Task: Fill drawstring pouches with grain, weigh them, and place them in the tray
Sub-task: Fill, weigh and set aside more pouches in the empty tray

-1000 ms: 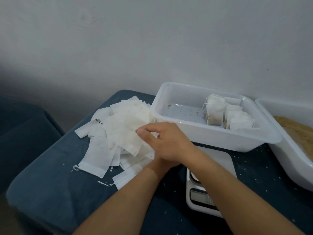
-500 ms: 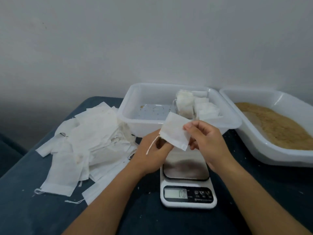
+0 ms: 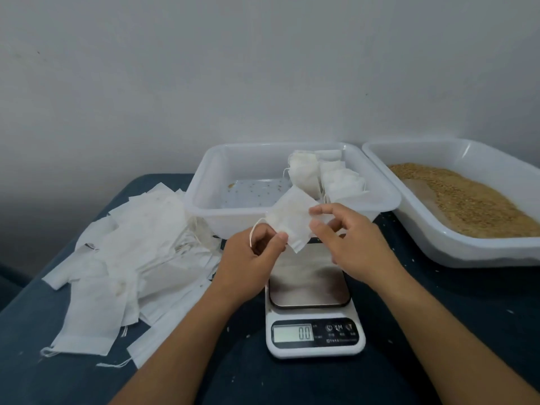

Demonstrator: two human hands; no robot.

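We find the task partly done: a small cluster of filled pouches (image 3: 324,175) stands at the right end of the clear plastic tray (image 3: 198,200) in the upper centre of the frame, while the rest of the tray floor holds only scattered loose grains. A large heap of flat empty pouches (image 3: 131,258) lies at the left of the frame, so we judge most of the work remains. The pouch in hand (image 3: 292,219) is empty, held in mid-frame above the digital scale (image 3: 314,314) and in front of the tray's near wall. The left hand (image 3: 251,258) pinches its lower left edge, thumb curled onto it, with the drawstring looping past the fingers; the right hand (image 3: 350,244) pinches its right edge between thumb and forefinger. The scale's platform is bare and the display reads zero. The pouches appear thin, white, matte, fibrous and rectangular with cord ties. The grain (image 3: 467,200) is tan and granular, lying in a white, smooth, round-cornered tub (image 3: 467,252) at the right. The tabletop (image 3: 43,361) is dark blue, flecked with specks.
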